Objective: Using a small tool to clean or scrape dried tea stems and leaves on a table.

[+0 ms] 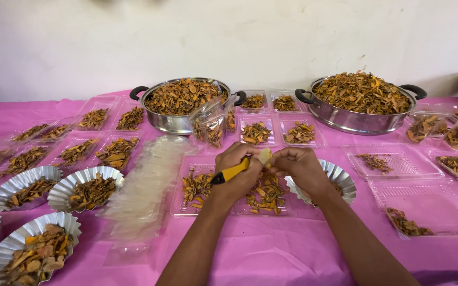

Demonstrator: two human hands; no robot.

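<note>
The left hand (238,172) is closed in a full grip around a yellow-handled tool (231,172), whose black end pokes out toward the wrist. The right hand (299,168) meets it just beside, fingers pinched shut on a small pale piece (264,155) that sits between the two hands, touching both the tool's tip end and the right fingertips (whether the tool has a blade cannot be told).

Both hands hover above a clear plastic tray (189,204) on the pink-covered desk (271,254), loaded with orange-brown dried slices. Behind the right hand stands a fluted foil dish (343,182), mostly hidden.

Further back, two steel pots: the left pot (178,122) and the right pot (356,119), both heaped with the same dried slices. A small filled plastic pouch (210,127) leans against the left pot. A stack of empty clear bags (144,190) lies left of the hands. More foil dishes (83,185) with slices sit at far left, and shallow clear trays (398,161) at right hold only a few pieces.
</note>
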